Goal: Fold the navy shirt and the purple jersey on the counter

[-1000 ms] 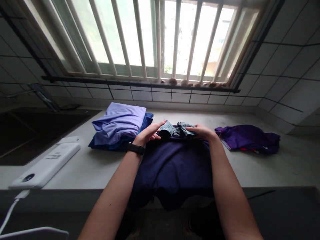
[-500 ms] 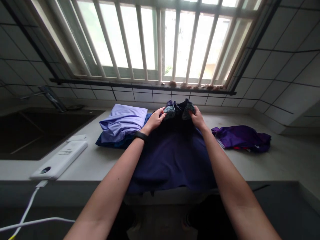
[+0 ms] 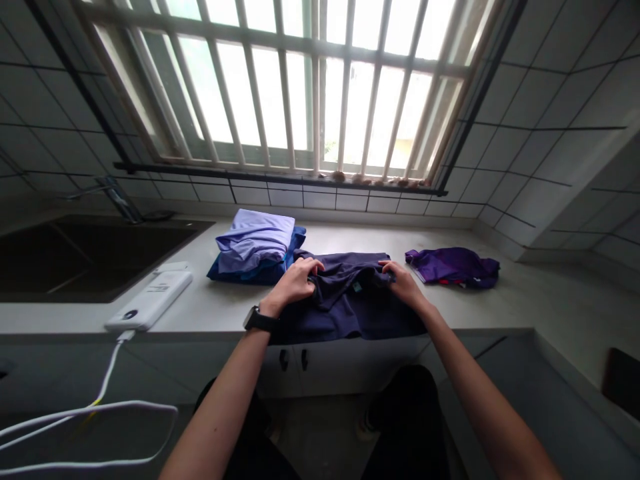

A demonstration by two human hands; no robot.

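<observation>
A dark navy garment [image 3: 357, 313] lies on the counter in front of me, its near edge hanging over the front. My left hand [image 3: 297, 278] is closed on the cloth at its upper left side, fingers curled into a fold. At the upper right side, my right hand [image 3: 401, 283] pinches the same garment. Between the hands the cloth is bunched, and a small pale mark shows there. Left of my left hand sits a lavender folded garment [image 3: 257, 237] on top of blue folded cloth [image 3: 225, 271]. Right of my right hand lies a purple garment [image 3: 455, 265].
A white power bank [image 3: 157, 298] with a white cable [image 3: 109, 377] rests on the counter [image 3: 223, 308] at left. Beyond it are a dark sink [image 3: 90, 260] and a faucet [image 3: 120, 200]. A barred window [image 3: 300, 87] is behind the counter.
Both hands have come down and nearer to me, bringing the garment's far part over itself. The patterned patches held before are now mostly hidden. The camera view has shifted somewhat.
</observation>
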